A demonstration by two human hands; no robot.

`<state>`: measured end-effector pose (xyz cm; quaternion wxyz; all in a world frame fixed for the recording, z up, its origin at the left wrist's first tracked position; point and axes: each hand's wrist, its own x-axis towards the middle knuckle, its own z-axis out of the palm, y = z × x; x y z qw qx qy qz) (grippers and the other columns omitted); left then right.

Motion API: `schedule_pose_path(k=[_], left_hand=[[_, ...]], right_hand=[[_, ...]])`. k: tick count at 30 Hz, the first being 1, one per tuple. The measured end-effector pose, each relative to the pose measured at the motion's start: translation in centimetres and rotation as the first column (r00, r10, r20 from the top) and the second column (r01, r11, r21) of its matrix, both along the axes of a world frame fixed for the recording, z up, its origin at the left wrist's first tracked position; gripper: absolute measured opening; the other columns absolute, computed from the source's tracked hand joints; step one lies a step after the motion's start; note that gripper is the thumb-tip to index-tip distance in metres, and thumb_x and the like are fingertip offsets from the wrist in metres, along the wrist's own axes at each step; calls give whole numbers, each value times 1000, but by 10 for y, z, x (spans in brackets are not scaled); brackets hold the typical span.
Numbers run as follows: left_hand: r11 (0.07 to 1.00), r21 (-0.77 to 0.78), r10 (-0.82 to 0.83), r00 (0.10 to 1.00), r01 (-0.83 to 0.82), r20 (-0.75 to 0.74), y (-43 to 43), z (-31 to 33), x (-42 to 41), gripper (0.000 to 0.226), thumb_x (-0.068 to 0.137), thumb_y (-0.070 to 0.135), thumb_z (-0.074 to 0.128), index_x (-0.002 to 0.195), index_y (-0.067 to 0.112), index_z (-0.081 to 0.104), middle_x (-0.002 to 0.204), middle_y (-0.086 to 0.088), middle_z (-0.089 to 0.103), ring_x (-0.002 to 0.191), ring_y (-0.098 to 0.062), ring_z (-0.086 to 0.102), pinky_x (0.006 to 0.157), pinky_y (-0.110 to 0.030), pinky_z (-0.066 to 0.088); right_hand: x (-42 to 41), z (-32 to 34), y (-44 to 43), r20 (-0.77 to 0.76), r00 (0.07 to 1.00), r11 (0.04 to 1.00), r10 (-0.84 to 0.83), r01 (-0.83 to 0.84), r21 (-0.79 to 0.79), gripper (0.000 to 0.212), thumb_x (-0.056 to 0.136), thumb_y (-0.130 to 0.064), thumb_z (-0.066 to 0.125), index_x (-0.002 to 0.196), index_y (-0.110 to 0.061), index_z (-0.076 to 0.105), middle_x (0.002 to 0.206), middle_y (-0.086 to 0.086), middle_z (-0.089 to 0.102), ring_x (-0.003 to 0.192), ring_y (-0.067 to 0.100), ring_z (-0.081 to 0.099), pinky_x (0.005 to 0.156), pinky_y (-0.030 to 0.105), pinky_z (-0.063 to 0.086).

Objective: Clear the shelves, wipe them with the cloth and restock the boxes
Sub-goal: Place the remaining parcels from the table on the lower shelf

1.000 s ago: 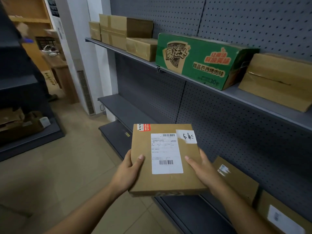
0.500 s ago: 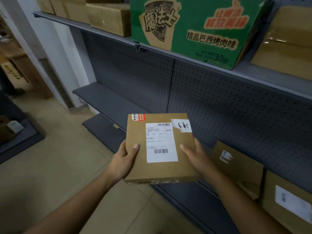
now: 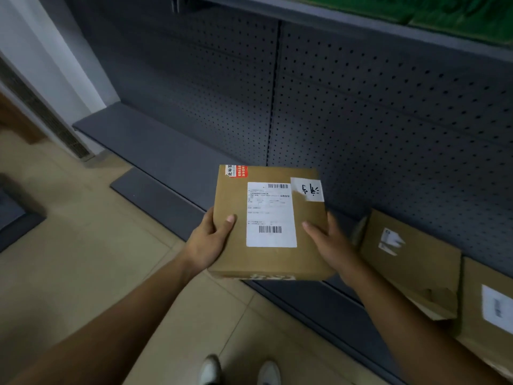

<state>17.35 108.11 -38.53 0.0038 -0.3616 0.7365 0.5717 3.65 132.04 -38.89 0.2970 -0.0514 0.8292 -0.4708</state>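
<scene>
One flat brown cardboard box (image 3: 230, 254) is held level in mid-air by two bare hands, in front of a dark grey shelving unit and above the front edge of its lower shelves. The left hand (image 3: 206, 241) grips the box's left edge and the right hand (image 3: 334, 244) grips its right edge. Each thumb is pressed flat on the top face, and the other fingers are curled under the box, mostly hidden. The top face carries three stickers: one large white shipping label (image 3: 271, 215) with barcodes in the middle, one small red sticker (image 3: 237, 171) at the far left corner, and one white sticker with black handwriting (image 3: 307, 189) at the far right corner. To the right, two more brown boxes lean against the perforated back panel (image 3: 374, 101) on a lower shelf: the nearer box (image 3: 410, 262) just beside the right hand, and a second box (image 3: 488, 309) at the frame edge, each with a white label. A bare grey shelf (image 3: 150, 140) runs to the left, with a lower shelf (image 3: 155, 194) below it. At the top right, part of one green carton (image 3: 458, 12) sits on an upper shelf (image 3: 333, 22). Below is a beige tiled floor (image 3: 69, 259), with the toes of two pale shoes (image 3: 211, 370) at the bottom edge.
</scene>
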Motion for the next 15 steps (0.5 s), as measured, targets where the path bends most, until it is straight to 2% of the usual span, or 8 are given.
schedule_pose_path(k=[2,5,9,10,13,15], left_hand=[[1000,-1,-28,999,28,30,-6,-7,-14,60,94,66,52,148,43,38,126,12,65,109,-12,66,104,-36,49],[995,11,-100,994,100,46,-18,-18,-34,60,95,66,50,149,43,37,123,13,66,106,-10,66,100,-33,50],[978,22,-207,977,206,48,-37,-32,-70,58,97,63,48,150,40,38,112,22,63,96,1,63,81,-20,47],[973,13,-233,971,232,50,-42,-37,-80,59,97,64,47,150,39,37,116,18,63,98,-2,63,82,-22,46],[960,-4,-278,958,279,74,-54,-57,-109,62,96,68,45,149,37,37,127,9,62,106,-15,63,91,-32,47],[953,-13,-302,950,304,85,-56,-74,-125,64,96,67,45,148,31,37,127,6,62,104,-17,62,88,-32,46]], right_hand=[[-4,-10,-3,22,1000,1000,-21,21,15,79,91,-63,58,157,-36,24,147,-4,50,125,24,55,105,53,47],[-5,-23,-8,38,996,997,-77,77,14,69,97,-54,57,156,-35,27,143,-7,50,123,21,53,104,46,46],[-15,-44,-15,61,983,985,-172,172,10,74,94,-61,57,157,-40,25,148,-10,47,125,17,52,106,45,45],[-19,-50,-18,56,979,981,-196,195,14,73,95,-60,56,157,-38,25,146,-11,48,120,14,53,102,41,46],[-27,-66,-26,52,967,968,-250,250,8,58,99,-51,56,151,-38,32,120,-22,55,96,-3,52,78,27,45],[-32,-81,-28,66,953,956,-294,295,3,53,99,-50,57,147,-41,35,124,-17,58,96,-1,55,80,28,47]])
